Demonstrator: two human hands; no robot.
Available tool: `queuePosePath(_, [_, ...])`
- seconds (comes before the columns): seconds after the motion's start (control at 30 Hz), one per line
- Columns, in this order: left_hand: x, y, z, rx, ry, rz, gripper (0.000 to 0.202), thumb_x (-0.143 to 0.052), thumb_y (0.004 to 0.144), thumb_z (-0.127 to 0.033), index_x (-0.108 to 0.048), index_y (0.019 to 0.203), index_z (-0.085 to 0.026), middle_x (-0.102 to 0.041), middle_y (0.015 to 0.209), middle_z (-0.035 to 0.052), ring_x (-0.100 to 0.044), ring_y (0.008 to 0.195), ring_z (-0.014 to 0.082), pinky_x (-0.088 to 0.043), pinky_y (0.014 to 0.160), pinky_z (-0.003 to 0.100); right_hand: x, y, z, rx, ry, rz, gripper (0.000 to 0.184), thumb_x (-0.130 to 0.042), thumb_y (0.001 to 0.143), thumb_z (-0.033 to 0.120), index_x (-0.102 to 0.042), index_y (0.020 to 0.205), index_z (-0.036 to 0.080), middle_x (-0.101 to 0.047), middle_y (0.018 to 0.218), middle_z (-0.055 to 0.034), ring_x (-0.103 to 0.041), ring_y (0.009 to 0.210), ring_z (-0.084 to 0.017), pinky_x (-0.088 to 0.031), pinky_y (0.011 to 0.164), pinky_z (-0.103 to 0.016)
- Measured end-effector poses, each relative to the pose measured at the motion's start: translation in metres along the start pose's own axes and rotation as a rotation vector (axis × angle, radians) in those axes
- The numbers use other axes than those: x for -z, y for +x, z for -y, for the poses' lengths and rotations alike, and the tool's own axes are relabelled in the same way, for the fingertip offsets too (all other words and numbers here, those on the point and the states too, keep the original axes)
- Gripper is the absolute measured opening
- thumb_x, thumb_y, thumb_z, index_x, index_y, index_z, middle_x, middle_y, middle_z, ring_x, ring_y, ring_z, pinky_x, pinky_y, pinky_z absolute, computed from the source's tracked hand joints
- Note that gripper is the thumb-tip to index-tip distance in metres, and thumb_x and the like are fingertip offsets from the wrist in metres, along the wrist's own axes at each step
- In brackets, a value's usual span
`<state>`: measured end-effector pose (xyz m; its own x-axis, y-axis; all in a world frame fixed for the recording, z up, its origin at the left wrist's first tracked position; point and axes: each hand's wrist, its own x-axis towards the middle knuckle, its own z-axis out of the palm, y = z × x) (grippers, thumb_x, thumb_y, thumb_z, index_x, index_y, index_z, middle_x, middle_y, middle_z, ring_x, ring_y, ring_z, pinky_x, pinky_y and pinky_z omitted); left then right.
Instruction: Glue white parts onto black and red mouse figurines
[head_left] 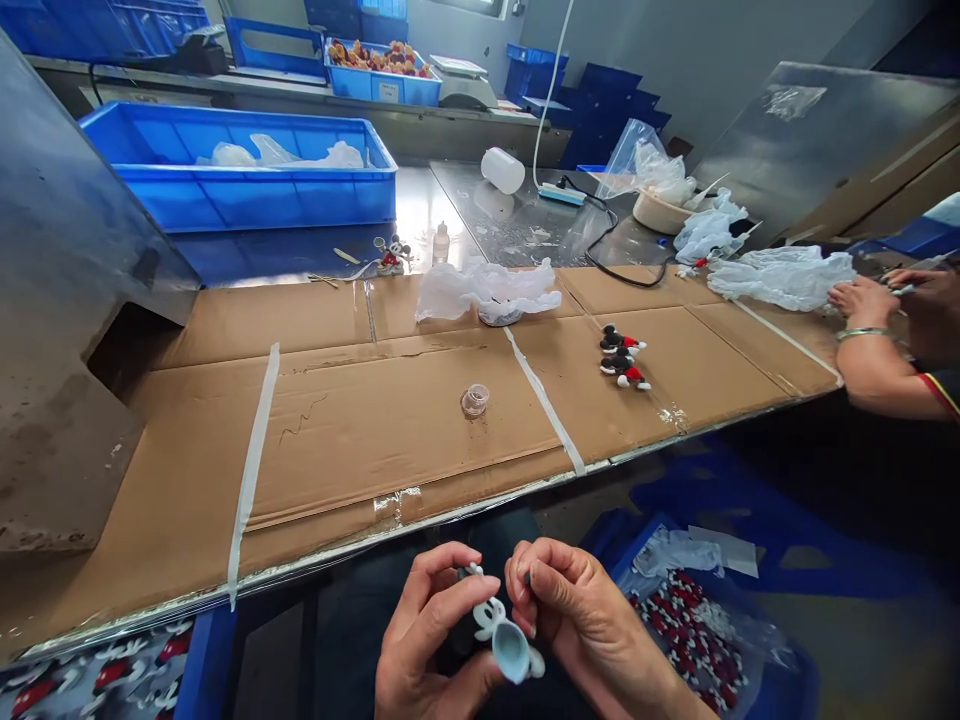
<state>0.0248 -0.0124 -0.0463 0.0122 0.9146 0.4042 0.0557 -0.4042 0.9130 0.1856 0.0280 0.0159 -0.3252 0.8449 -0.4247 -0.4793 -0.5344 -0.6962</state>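
Head view: pale figurine [504,640] pinched between left hand [427,640] and right hand [592,625].

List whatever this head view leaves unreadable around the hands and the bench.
Head view: the pale figurine is partly covered at its upper part by the fingers of the left hand and right hand, which both grip it.
Head view: the co-worker's hands are cut off by the right edge, so what they hold is unclear.
Head view: the far crate holds pieces too small to identify.
Head view: the bin of figures is cut by the bottom edge.
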Motion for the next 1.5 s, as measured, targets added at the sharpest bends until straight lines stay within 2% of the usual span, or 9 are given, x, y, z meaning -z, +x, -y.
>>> queuePosePath(0.07, [-0.001, 0.0, -0.002, 0.017, -0.018, -0.032, 0.043, -0.077, 0.087, -0.029, -0.063, 0.127, -0.026, -0.061, 0.125, 0.0092, -0.066, 0.108, 0.021, -0.056, 0.088, 0.026, -0.001, -0.001, 0.0, -0.019, -0.008, -0.009, 0.036, -0.093, 0.075, 0.04, -0.072, 0.065, 0.012, -0.059, 0.063, -0.0017, -0.052, 0.057, -0.01, -0.045, 0.056, -0.019])
queuePosePath(0.17, [-0.001, 0.002, -0.007, 0.018, -0.018, -0.073, 0.027, -0.071, 0.092, -0.028, -0.065, 0.118, -0.026, -0.062, 0.126, 0.0084, -0.067, 0.102, 0.0176, -0.056, 0.088, 0.025, -0.001, -0.001, 0.001, -0.033, -0.015, -0.019, 0.035, -0.093, 0.074, 0.039, -0.073, 0.066, 0.012, -0.059, 0.063, -0.0021, -0.052, 0.058, -0.011, -0.045, 0.057, -0.02])
queuePosePath(0.23, [-0.001, 0.004, -0.008, -0.006, 0.004, -0.059, 0.023, -0.069, 0.093, -0.027, -0.066, 0.116, -0.025, -0.061, 0.126, 0.0083, -0.067, 0.097, 0.0158, -0.055, 0.087, 0.025, 0.0, -0.002, 0.001, -0.039, -0.029, -0.014, 0.035, -0.093, 0.075, 0.04, -0.073, 0.068, 0.012, -0.059, 0.064, -0.0023, -0.052, 0.059, -0.012, -0.046, 0.058, -0.021])
queuePosePath(0.37, [0.002, 0.007, -0.008, -0.089, 0.051, -0.024, 0.027, -0.07, 0.092, -0.025, -0.065, 0.119, -0.022, -0.061, 0.126, 0.01, -0.067, 0.1, 0.0174, -0.055, 0.087, 0.026, 0.0, -0.003, 0.0, -0.062, -0.041, -0.005, 0.038, -0.091, 0.076, 0.044, -0.073, 0.07, 0.012, -0.058, 0.064, -0.0025, -0.053, 0.061, -0.013, -0.046, 0.059, -0.023])
queuePosePath(0.77, [0.003, 0.001, -0.007, -0.005, -0.004, -0.001, 0.031, -0.072, 0.09, -0.018, -0.066, 0.12, -0.024, -0.062, 0.127, 0.0092, -0.067, 0.108, 0.02, -0.056, 0.089, 0.026, 0.0, -0.004, -0.004, -0.062, 0.014, -0.048, 0.037, -0.092, 0.075, 0.041, -0.069, 0.068, 0.013, -0.057, 0.062, -0.001, -0.051, 0.06, -0.012, -0.043, 0.056, -0.021])
queuePosePath(0.97, [0.003, -0.002, -0.007, 0.017, 0.002, -0.051, 0.032, -0.075, 0.087, -0.02, -0.067, 0.118, -0.024, -0.064, 0.127, 0.0092, -0.067, 0.111, 0.0208, -0.056, 0.091, 0.026, -0.001, -0.006, -0.002, -0.095, 0.077, -0.078, 0.027, -0.097, 0.071, 0.031, -0.079, 0.082, 0.013, -0.068, 0.067, -0.0041, -0.059, 0.059, -0.011, -0.05, 0.059, -0.021])
queuePosePath(1.17, [0.005, -0.001, -0.002, 0.027, 0.029, -0.109, 0.034, -0.077, 0.086, -0.025, -0.068, 0.119, -0.023, -0.07, 0.124, 0.0122, -0.069, 0.114, 0.0248, -0.058, 0.096, 0.032, -0.005, -0.004, 0.002, -0.065, 0.069, -0.155, 0.029, -0.101, 0.064, 0.029, -0.081, 0.078, 0.014, -0.074, 0.072, -0.0079, -0.062, 0.057, -0.011, -0.053, 0.058, -0.021])
queuePosePath(1.33, [0.007, 0.004, 0.003, -0.008, 0.03, -0.096, 0.033, -0.076, 0.087, -0.025, -0.066, 0.119, -0.023, -0.069, 0.124, 0.0128, -0.069, 0.114, 0.0253, -0.059, 0.093, 0.031, -0.007, -0.002, 0.004, -0.057, 0.002, -0.17, 0.031, -0.099, 0.066, 0.036, -0.078, 0.075, 0.015, -0.071, 0.071, -0.0061, -0.056, 0.059, -0.011, -0.05, 0.059, -0.022])
queuePosePath(1.5, [0.003, 0.007, -0.002, -0.08, 0.082, -0.041, 0.031, -0.074, 0.088, -0.021, -0.067, 0.118, -0.024, -0.067, 0.122, 0.0117, -0.071, 0.103, 0.0225, -0.06, 0.081, 0.026, -0.007, 0.0, 0.002, -0.013, -0.09, -0.171, 0.035, -0.095, 0.069, 0.044, -0.075, 0.07, 0.015, -0.055, 0.067, -0.0002, -0.045, 0.063, -0.012, -0.043, 0.061, -0.022])
